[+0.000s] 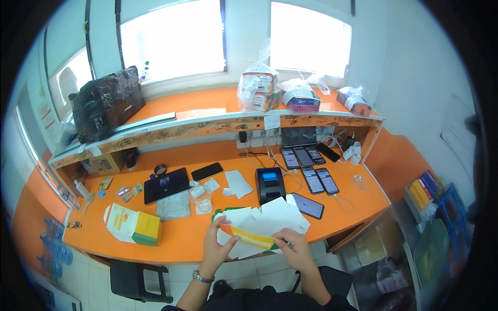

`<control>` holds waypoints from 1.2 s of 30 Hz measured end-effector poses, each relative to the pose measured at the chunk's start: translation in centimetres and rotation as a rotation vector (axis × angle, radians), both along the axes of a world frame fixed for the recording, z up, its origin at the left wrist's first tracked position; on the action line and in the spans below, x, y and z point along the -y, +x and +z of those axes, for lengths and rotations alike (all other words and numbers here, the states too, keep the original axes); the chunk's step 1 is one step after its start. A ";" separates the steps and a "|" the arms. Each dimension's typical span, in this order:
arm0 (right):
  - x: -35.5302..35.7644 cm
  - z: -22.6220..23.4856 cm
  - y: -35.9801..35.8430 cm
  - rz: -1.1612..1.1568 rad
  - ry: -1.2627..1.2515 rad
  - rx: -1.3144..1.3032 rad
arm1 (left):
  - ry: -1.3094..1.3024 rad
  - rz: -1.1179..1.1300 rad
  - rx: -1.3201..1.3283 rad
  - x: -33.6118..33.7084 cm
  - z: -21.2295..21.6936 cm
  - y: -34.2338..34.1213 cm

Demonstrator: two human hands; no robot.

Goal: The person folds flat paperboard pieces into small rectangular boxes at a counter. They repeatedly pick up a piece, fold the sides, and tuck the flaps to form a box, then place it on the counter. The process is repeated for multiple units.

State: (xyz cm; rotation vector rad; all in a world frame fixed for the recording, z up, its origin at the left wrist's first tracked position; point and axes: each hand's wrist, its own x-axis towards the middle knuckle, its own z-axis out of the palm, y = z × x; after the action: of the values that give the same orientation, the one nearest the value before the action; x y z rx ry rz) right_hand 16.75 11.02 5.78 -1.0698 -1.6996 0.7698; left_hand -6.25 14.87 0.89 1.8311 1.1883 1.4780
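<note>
A partly unfolded cardboard box (pixel 270 217), white inside with yellow, orange and green printing outside, is held over the front edge of the orange desk. My left hand (pixel 217 249) grips the left end of its yellow strip, thumb on the near face. At the strip's right end, my right hand (pixel 294 248) pinches the board between thumb and fingers. White flaps spread out beyond both hands. A similar yellow and green box (pixel 148 228), made up with its white printed flap open, lies on the desk to the left.
Behind the carton stands a black label printer (pixel 270 184). Several phones, one of them a phone (pixel 308 206) near my right hand, lie with cables. A black tablet (pixel 167 185), small plastic bags (pixel 203 206) and white paper (pixel 237 184) lie left. Bagged boxes (pixel 258 88) line the shelf.
</note>
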 end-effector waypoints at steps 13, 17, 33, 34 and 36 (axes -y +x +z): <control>4.8 -0.5 0.1 -0.311 0.434 -0.283 | -0.148 -0.149 0.840 3.0 5.8 1.5; 5.1 0.0 -4.1 -0.229 0.681 0.194 | -0.268 -0.276 1.032 6.4 4.7 3.9; 11.9 0.9 -9.7 -0.203 0.621 0.196 | -0.237 -0.360 1.036 13.3 2.6 -0.2; 12.5 0.8 -10.5 -0.225 0.625 0.216 | -0.247 -0.338 1.044 14.0 2.5 -0.4; 13.4 0.5 -12.4 -0.228 0.602 0.200 | -0.261 -0.292 1.052 15.7 2.0 -1.5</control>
State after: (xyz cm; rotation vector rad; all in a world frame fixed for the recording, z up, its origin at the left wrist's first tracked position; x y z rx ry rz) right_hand 4.37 -2.40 6.25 -0.9049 -1.7716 -0.0102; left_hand -7.75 -0.79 2.92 0.7643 0.5106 1.6459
